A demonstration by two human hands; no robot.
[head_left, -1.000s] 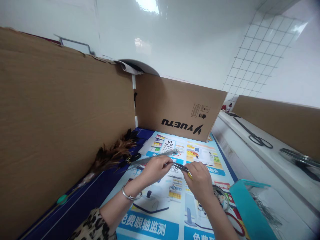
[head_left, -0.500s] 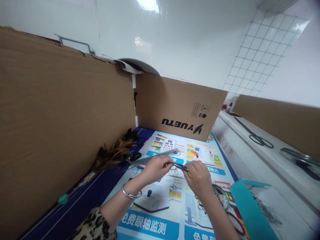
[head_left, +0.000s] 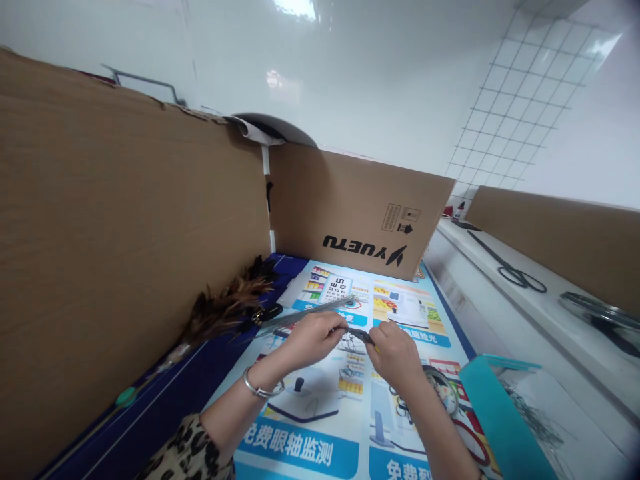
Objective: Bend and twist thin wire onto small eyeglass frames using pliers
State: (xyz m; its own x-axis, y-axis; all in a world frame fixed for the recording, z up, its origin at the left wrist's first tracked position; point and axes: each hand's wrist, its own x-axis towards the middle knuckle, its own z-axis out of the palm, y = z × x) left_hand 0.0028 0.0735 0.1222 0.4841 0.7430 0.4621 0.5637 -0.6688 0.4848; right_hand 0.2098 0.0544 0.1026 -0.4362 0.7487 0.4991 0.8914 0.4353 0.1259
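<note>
My right hand [head_left: 395, 350] is closed round the handles of a pair of pliers [head_left: 359, 334], dark at the jaws with a bit of yellow at the grip. Their jaws point left and meet the fingertips of my left hand [head_left: 317, 337]. That hand is closed in a pinch on what looks like a thin wire, mostly hidden by the fingers. Fine curled wire [head_left: 353, 344] lies just below the jaws. Behind my left hand, a bundle of straight thin wires [head_left: 320, 309] stretches across the printed mat [head_left: 305, 437].
Cardboard walls [head_left: 135, 220] stand left and at the back. A brown feather duster [head_left: 225, 300] lies along the left wall. At right are a teal box [head_left: 500, 413], loose wire pieces [head_left: 537, 420] in a clear container, and a ledge with scissors [head_left: 520, 277]. A round tin [head_left: 443, 390] sits beside my right forearm.
The pliers have turned slightly in my right hand, and less of the yellow handle shows. Both hands stay in nearly the same place.
</note>
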